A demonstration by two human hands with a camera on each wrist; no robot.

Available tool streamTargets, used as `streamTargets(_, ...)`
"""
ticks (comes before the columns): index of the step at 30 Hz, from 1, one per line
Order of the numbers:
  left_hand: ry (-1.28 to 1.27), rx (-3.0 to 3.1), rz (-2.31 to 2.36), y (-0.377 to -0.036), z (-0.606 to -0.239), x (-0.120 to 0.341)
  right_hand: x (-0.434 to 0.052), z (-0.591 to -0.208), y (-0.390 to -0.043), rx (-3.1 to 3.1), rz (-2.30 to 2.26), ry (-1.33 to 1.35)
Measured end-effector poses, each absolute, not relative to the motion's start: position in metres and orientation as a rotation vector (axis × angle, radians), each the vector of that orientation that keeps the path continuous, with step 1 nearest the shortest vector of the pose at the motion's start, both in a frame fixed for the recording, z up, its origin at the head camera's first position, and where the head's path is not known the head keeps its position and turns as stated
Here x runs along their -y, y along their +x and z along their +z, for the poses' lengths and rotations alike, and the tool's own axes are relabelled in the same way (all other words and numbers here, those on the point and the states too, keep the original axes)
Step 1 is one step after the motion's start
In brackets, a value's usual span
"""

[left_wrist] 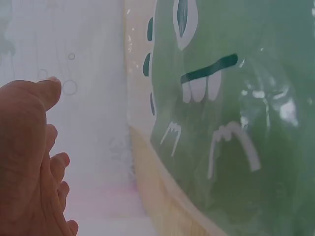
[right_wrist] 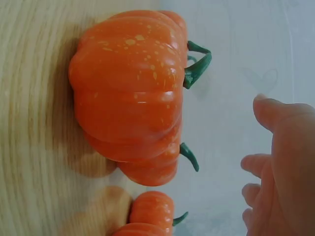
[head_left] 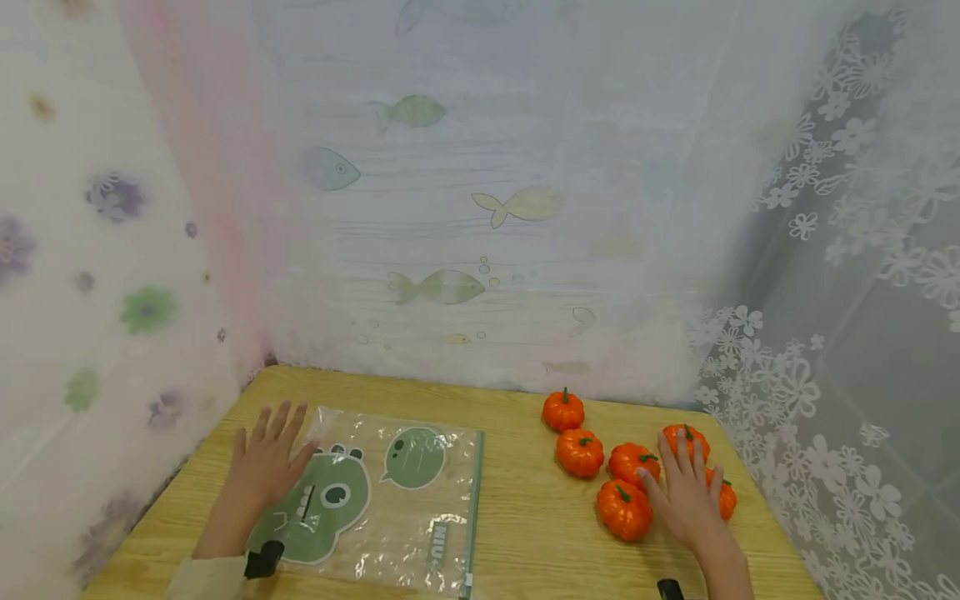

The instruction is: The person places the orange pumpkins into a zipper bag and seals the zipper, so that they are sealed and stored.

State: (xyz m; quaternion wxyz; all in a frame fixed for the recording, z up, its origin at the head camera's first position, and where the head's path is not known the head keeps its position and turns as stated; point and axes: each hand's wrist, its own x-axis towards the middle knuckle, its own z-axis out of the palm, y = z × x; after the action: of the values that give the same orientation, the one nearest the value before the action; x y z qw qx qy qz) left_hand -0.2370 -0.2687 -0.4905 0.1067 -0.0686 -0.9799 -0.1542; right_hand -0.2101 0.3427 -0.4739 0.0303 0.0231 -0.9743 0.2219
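A clear zip bag (head_left: pixel 397 533) with a green cartoon dinosaur print lies flat on the left of the table, its green zip strip along the right edge. Over its left side is my left hand (head_left: pixel 266 462), fingers spread and holding nothing; in the left wrist view that hand (left_wrist: pixel 24 147) appears apart from the printed bag (left_wrist: pixel 206 108). Several small orange pumpkins (head_left: pixel 625 510) with green stems sit at the right. My right hand (head_left: pixel 686 500) hovers among them with fingers extended, partly hiding two. The right wrist view shows a gap between the hand (right_wrist: pixel 288 162) and the nearest pumpkin (right_wrist: pixel 128 93).
The wooden table (head_left: pixel 517 533) has a strip of bare wood between bag and pumpkins. Behind it hangs a pale curtain (head_left: pixel 450 242) with fish drawings. Flower-patterned sheets close off the left side (head_left: pixel 112 275) and the right side (head_left: pixel 847 333).
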Motion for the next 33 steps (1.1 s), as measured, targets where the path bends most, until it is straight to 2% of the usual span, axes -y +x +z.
streamTargets(9, -0.395, 2.775, -0.623, -0.237, -0.506, 0.26, -0.336, -0.478, -0.2, 2.92, 0.736, 0.129)
streamTargets(17, -0.435, 2.762, -0.816, -0.23, -0.492, 0.25, -0.317, -0.483, -0.195, 2.531, 0.784, 0.386)
streamTargets(24, -0.497, 2.687, -0.97, -0.225, -0.476, 0.234, -0.274, -0.486, -0.185, 2.208, 0.969, 0.563)
streamTargets(33, -0.513, 2.656, -1.332, -0.22, -0.47, 0.206, -0.211, -0.501, -0.172, 2.307, 1.473, 0.421)
